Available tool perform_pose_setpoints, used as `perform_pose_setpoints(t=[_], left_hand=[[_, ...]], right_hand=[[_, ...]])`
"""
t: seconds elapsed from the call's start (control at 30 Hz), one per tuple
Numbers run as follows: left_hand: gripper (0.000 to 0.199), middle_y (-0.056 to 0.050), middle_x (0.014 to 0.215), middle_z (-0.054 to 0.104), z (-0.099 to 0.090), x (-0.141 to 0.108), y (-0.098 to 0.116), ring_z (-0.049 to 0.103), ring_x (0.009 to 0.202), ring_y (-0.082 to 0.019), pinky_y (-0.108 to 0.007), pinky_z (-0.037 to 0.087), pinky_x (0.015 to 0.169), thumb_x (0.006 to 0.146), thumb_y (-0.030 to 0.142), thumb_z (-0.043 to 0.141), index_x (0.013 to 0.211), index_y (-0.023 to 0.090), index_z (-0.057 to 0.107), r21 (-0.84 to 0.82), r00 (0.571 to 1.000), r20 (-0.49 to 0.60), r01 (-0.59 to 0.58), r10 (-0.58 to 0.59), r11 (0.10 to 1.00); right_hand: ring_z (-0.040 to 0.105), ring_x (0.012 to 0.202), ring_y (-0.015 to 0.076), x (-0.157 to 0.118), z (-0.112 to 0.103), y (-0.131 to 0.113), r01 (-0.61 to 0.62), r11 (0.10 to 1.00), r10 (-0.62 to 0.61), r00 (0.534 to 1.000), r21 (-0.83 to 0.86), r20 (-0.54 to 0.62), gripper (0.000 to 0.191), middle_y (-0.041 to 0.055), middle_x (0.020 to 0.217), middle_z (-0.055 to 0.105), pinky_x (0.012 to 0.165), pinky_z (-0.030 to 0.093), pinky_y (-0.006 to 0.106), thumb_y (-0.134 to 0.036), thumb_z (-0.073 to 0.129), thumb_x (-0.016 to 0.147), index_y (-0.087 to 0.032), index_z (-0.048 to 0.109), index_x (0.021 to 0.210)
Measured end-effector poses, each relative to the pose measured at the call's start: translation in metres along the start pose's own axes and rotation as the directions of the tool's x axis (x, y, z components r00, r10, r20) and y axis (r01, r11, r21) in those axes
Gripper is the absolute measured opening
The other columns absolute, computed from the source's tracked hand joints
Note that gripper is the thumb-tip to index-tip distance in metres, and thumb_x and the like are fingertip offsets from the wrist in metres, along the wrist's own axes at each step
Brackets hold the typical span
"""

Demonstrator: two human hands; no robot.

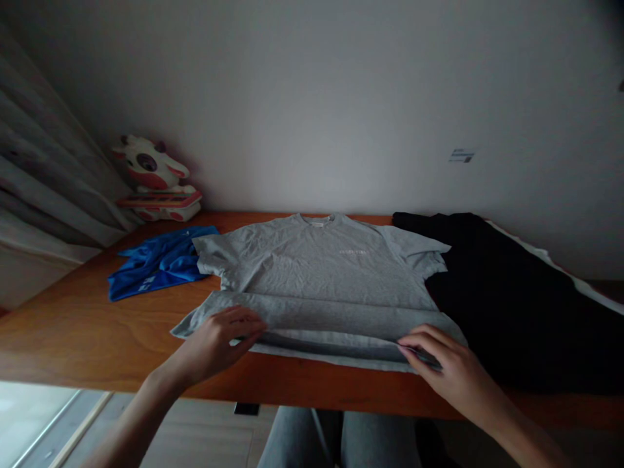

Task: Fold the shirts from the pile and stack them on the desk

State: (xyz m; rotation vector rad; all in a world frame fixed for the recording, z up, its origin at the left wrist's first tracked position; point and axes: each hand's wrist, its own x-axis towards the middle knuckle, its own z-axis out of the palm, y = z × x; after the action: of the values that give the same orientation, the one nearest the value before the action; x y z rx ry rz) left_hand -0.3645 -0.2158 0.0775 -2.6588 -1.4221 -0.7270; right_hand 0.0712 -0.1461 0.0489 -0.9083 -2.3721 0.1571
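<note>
Along the middle of a wooden table (63, 328), pushed up to a bare grey-white wall (312, 104), a grey T-shirt (316, 270) lies front up, its neck at the far edge and its short sleeves spread left and right. The wood is a warm orange-brown, grained and paler on the left, where the light reaches it. Across the near end of the shirt runs a folded band, and its loose hem gapes open just short of the table's near edge. The person's left hand (227, 335) has thumb and fingers closed on the hem on the left side; the right hand (439, 356) pinches it on the right. By the left sleeve, touching it, I see a crumpled blue garment (166, 263) with a small white print. On the right a broad black cloth (526, 312) covers the tabletop, the other sleeve overlapping it, and a white strip (592, 296) shows along its far side. A toy cow (151, 169) sits in the far left corner, beside the pale folds of a curtain (43, 162). A small label (461, 155) is stuck on the wall, right of centre. Below the near edge are grey-trousered legs (298, 442) and a light floor (205, 435). The room is dim.
</note>
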Motion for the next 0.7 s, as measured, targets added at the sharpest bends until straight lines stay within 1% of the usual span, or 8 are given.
perform_pose_setpoints(t=[0.07, 0.1, 0.2, 0.27, 0.37, 0.53, 0.63, 0.7], left_hand=[[0.027, -0.006, 0.102, 0.072, 0.0, 0.0, -0.002, 0.069, 0.091, -0.016, -0.025, 0.055, 0.079, 0.099, 0.014, 0.054, 0.116, 0.022, 0.073, 0.095, 0.995, -0.088, -0.044, 0.052, 0.995], [0.03, -0.007, 0.103, 0.072, 0.0, -0.001, -0.002, 0.068, 0.092, -0.017, -0.027, 0.055, 0.08, 0.099, 0.013, 0.052, 0.12, 0.022, 0.072, 0.141, 0.99, -0.103, -0.085, 0.1, 0.986], [0.034, -0.008, 0.103, 0.073, 0.002, -0.01, -0.003, 0.067, 0.091, -0.018, -0.031, 0.056, 0.082, 0.101, 0.012, 0.045, 0.125, 0.021, 0.069, 0.181, 0.969, -0.033, -0.235, 0.245, 0.955], [0.035, -0.008, 0.103, 0.074, 0.003, -0.019, -0.005, 0.068, 0.091, -0.018, -0.031, 0.057, 0.082, 0.103, 0.014, 0.042, 0.124, 0.019, 0.069, 0.153, 0.959, 0.028, -0.282, 0.281, 0.947], [0.035, -0.009, 0.107, 0.074, 0.0, -0.032, -0.005, 0.069, 0.096, -0.019, -0.031, 0.058, 0.084, 0.103, 0.016, 0.042, 0.126, 0.02, 0.068, 0.121, 0.965, 0.05, -0.261, 0.256, 0.958], [0.023, -0.008, 0.108, 0.076, -0.011, -0.042, -0.004, 0.072, 0.096, -0.018, -0.029, 0.06, 0.084, 0.098, 0.015, 0.057, 0.115, 0.021, 0.072, 0.119, 0.982, 0.049, -0.19, 0.185, 0.975], [0.028, -0.007, 0.109, 0.077, -0.015, -0.043, -0.007, 0.074, 0.098, -0.019, -0.029, 0.06, 0.084, 0.101, 0.015, 0.049, 0.118, 0.022, 0.071, 0.13, 0.981, 0.071, -0.189, 0.181, 0.973], [0.031, -0.006, 0.107, 0.078, -0.014, -0.043, -0.011, 0.074, 0.096, -0.017, -0.027, 0.06, 0.084, 0.102, 0.014, 0.045, 0.119, 0.022, 0.071, 0.086, 0.988, 0.072, -0.146, 0.14, 0.986]], right_hand=[[0.07, 0.083, 0.0166, 0.001, -0.004, -0.002, 0.06, 0.992, -0.071, 0.993, -0.113, -0.095, 0.015, 0.0027, 0.091, 0.072, 0.08, 0.055, 0.03, -0.019, 0.055, 0.099, -0.024, 0.07, 0.1], [0.069, 0.082, 0.0164, 0.001, -0.005, -0.003, 0.099, 0.982, -0.117, 0.987, -0.161, -0.106, 0.017, 0.0026, 0.09, 0.072, 0.081, 0.054, 0.031, -0.017, 0.055, 0.099, -0.024, 0.07, 0.101], [0.068, 0.079, 0.0159, -0.006, -0.005, -0.003, 0.207, 0.956, -0.212, 0.977, -0.21, -0.002, 0.022, 0.0024, 0.089, 0.071, 0.079, 0.052, 0.032, -0.013, 0.051, 0.1, -0.023, 0.071, 0.101], [0.068, 0.081, 0.0167, -0.015, -0.004, -0.002, 0.241, 0.95, -0.228, 0.97, -0.197, 0.085, 0.026, 0.0027, 0.091, 0.072, 0.079, 0.052, 0.032, -0.012, 0.048, 0.1, -0.023, 0.071, 0.102], [0.07, 0.084, 0.0177, -0.029, -0.003, 0.001, 0.22, 0.96, -0.194, 0.969, -0.174, 0.151, 0.029, 0.0031, 0.093, 0.073, 0.08, 0.053, 0.033, -0.013, 0.045, 0.101, -0.024, 0.072, 0.105], [0.072, 0.092, 0.0185, -0.036, -0.01, 0.003, 0.163, 0.981, -0.144, 0.973, -0.1, 0.178, 0.02, 0.0034, 0.103, 0.074, 0.084, 0.057, 0.031, -0.029, 0.055, 0.101, -0.027, 0.071, 0.114], [0.073, 0.094, 0.018, -0.032, -0.015, 0.005, 0.197, 0.976, -0.178, 0.966, -0.088, 0.187, 0.024, 0.0025, 0.104, 0.076, 0.086, 0.058, 0.03, -0.026, 0.049, 0.103, -0.027, 0.07, 0.115], [0.074, 0.09, 0.0172, -0.029, -0.016, 0.007, 0.189, 0.979, -0.174, 0.969, -0.071, 0.177, 0.027, 0.0016, 0.1, 0.077, 0.084, 0.059, 0.031, -0.022, 0.045, 0.104, -0.027, 0.069, 0.114]])
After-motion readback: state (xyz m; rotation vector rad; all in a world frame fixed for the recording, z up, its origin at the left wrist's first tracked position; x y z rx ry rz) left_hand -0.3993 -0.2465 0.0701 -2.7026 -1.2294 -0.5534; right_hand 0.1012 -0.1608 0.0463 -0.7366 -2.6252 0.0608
